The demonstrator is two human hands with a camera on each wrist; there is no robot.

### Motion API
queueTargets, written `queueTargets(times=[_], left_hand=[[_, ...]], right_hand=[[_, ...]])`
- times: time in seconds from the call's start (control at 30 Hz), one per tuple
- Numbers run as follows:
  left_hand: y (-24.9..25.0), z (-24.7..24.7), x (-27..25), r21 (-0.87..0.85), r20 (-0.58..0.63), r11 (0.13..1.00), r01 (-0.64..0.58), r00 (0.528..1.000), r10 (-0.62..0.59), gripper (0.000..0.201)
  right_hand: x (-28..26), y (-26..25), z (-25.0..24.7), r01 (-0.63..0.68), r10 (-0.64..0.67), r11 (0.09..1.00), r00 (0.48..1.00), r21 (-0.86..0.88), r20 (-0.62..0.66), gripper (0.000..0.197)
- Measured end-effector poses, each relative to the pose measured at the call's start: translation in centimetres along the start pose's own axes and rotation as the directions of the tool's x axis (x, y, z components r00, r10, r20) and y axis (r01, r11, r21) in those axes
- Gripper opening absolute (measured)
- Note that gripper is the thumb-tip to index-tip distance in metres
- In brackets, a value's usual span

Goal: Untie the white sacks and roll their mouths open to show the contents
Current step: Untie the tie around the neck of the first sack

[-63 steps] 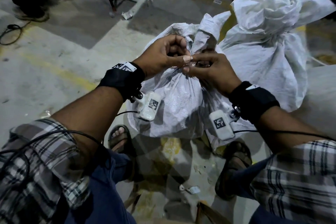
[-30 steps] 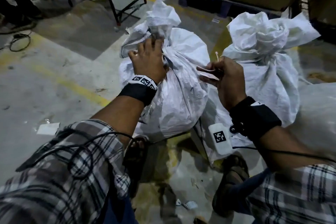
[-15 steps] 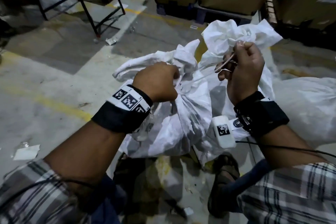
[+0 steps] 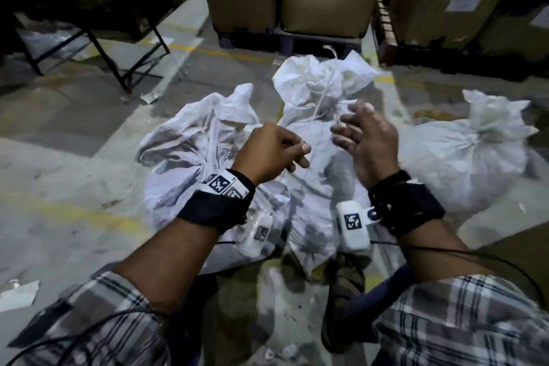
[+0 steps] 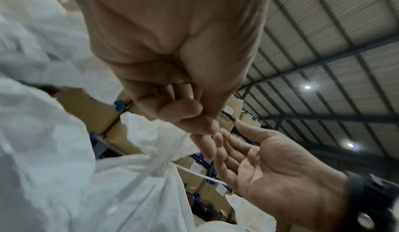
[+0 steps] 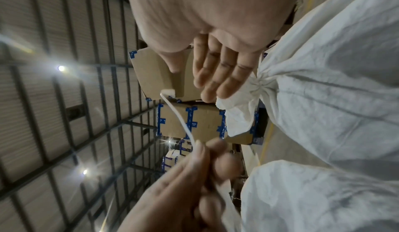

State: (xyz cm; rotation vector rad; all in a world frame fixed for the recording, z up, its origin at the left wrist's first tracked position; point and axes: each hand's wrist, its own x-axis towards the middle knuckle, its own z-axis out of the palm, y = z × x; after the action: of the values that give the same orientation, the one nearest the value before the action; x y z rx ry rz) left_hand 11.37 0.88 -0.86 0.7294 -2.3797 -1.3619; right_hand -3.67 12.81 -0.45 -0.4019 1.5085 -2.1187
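Three white woven sacks lie on the floor in the head view. The left sack (image 4: 190, 142) has a loose, slack mouth. The middle sack (image 4: 312, 83) is tied at the neck with white cord (image 4: 322, 98), and the right sack (image 4: 463, 154) is also tied. My left hand (image 4: 298, 156) hovers between the left and middle sacks with curled fingers. The right wrist view shows it (image 6: 205, 150) pinching a loose white string (image 6: 179, 116). My right hand (image 4: 353, 125) is spread and holds nothing, just in front of the middle sack's tied neck (image 6: 259, 82).
Stacked cardboard boxes (image 4: 326, 3) on pallets stand right behind the sacks. A black metal frame (image 4: 127, 74) is at the back left. Paper scraps (image 4: 17, 294) lie on the concrete floor. My sandalled foot (image 4: 344, 285) is below the middle sack.
The right hand has let go of the string and spread its fingers by the middle sack. The left hand has left the first sack's neck and now pinches the string. That sack's mouth hangs loose.
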Motion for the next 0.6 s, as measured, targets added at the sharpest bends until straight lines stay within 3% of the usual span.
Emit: queueTargets(times=[0.17, 0.33, 0.4, 0.5, 0.6], left_hand=[[1.6, 3.6, 1.4, -0.264, 0.025, 0.963, 0.055, 0.998, -0.051, 0.020], [5.6, 7.1, 2.9, -0.531, 0.066, 0.834, 0.151, 0.988, -0.137, 0.020], [7.8, 8.6, 3.7, -0.582, 0.120, 0.792, 0.183, 0.983, -0.139, 0.021], [11.6, 10.9, 5.0, -0.536, 0.179, 0.821, 0.197, 0.977, -0.117, 0.025], [16.0, 13.2, 6.5, -0.554, 0.139, 0.819, 0.151, 0.986, -0.088, 0.020]], right_hand=[[-2.2, 0.6, -2.1, -0.031, 0.047, 0.969, 0.997, -0.247, 0.059, 0.002], [-4.9, 0.0, -4.6, -0.214, 0.230, 0.945, 0.972, -0.248, 0.037, 0.014], [-5.6, -1.3, -5.8, -0.214, 0.220, 0.955, 0.975, -0.207, 0.008, 0.012], [-6.1, -4.3, -8.3, -0.163, 0.150, 0.970, 0.985, -0.180, -0.083, 0.010], [-6.3, -8.5, -12.4, -0.117, 0.079, 0.974, 0.977, -0.192, -0.196, 0.008]])
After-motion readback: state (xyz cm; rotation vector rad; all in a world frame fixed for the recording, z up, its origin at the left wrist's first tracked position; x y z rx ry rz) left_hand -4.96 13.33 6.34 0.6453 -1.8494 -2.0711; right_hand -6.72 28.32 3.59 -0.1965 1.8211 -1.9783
